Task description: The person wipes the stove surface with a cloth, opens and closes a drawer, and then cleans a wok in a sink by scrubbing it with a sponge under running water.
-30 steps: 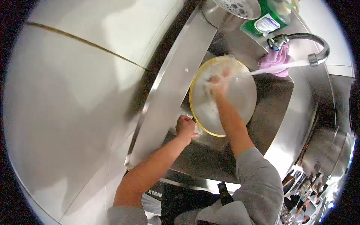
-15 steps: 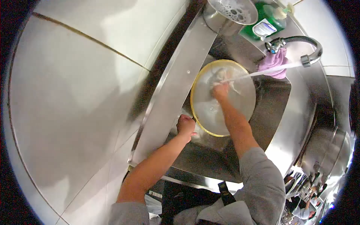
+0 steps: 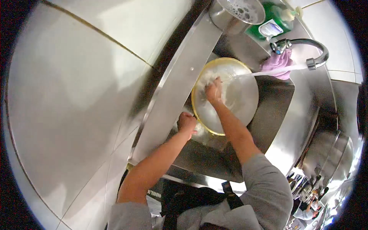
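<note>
A wide, round metal basin with a yellow rim [image 3: 245, 103] leans in the steel sink, wet inside. At its left edge, my left hand [image 3: 186, 122] is closed with the fingers curled at the rim. My right hand [image 3: 213, 91] is inside the basin, against its upper left surface, amid whitish splashing water. Motion and spray smear its fingers, so what lies under them, if anything, is hidden. A stream of water [image 3: 280, 71] runs from the curved faucet [image 3: 312, 61] and strikes the basin near my right hand.
A steel pot of sudsy liquid [image 3: 218, 17] stands at the sink's far left corner. Beside it is a green soap bottle [image 3: 281, 23]. A pink cloth [image 3: 279, 64] hangs below the faucet. Tiled wall [image 3: 76, 107] rises on the left. Other people appear small at lower right.
My right hand has moved left and slightly down across the basin's inside, and more spray shows around it. My left hand stays at the rim. The view has shifted slightly.
</note>
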The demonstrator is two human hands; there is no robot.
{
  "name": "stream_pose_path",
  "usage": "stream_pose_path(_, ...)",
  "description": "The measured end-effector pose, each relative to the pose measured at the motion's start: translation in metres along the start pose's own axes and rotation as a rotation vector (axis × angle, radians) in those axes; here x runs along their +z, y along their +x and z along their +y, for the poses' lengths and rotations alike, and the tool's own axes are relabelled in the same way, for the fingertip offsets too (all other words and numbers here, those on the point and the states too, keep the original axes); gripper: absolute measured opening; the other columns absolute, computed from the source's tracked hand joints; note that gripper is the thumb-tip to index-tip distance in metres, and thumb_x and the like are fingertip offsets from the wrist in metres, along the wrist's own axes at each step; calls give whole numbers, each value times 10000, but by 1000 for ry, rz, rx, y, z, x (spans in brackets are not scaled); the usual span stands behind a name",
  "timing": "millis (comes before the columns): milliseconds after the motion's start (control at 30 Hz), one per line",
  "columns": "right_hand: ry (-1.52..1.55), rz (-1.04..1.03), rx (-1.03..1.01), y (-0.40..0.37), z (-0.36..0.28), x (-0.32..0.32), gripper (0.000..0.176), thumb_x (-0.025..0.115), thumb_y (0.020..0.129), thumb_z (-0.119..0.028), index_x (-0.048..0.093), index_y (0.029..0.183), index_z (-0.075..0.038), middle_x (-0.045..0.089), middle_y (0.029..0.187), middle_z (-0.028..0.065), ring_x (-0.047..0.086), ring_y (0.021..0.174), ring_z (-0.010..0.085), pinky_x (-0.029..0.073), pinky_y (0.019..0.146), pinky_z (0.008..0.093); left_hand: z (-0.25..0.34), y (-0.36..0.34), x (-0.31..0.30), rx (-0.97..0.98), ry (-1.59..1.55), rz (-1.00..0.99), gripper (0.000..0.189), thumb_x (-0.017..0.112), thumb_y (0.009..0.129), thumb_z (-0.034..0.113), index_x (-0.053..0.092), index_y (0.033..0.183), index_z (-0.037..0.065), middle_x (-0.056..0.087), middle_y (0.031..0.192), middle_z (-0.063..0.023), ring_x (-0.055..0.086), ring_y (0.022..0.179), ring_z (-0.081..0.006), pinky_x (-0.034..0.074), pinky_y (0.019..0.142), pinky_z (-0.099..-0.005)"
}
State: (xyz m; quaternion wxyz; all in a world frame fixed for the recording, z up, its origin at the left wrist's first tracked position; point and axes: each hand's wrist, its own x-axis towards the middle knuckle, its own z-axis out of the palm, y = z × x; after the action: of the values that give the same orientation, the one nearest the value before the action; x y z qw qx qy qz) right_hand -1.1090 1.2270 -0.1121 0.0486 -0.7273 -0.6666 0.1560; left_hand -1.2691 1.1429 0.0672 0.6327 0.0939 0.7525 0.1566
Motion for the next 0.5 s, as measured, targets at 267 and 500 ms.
stream_pose_path(267,-84,-209,-328,-33,28,-31,437,459,819,-223,443,1197,-5,383,1261,265,342,1172,400,229,945,546,-7,5,-2,-19,-16,-12,175,482,777,95,481,946,47,523,995,-141,578,820,-312,559,502,-425)
stream_pose_path(500,-424,-239,-224,-62,80,-62,402,566,757,-245,531,1086,-17,503,1149,218,528,998,348,444,748,492,3,-3,-2,-38,-30,-11,182,488,775,106,468,943,39,519,983,-145,561,856,-322,557,534,-454)
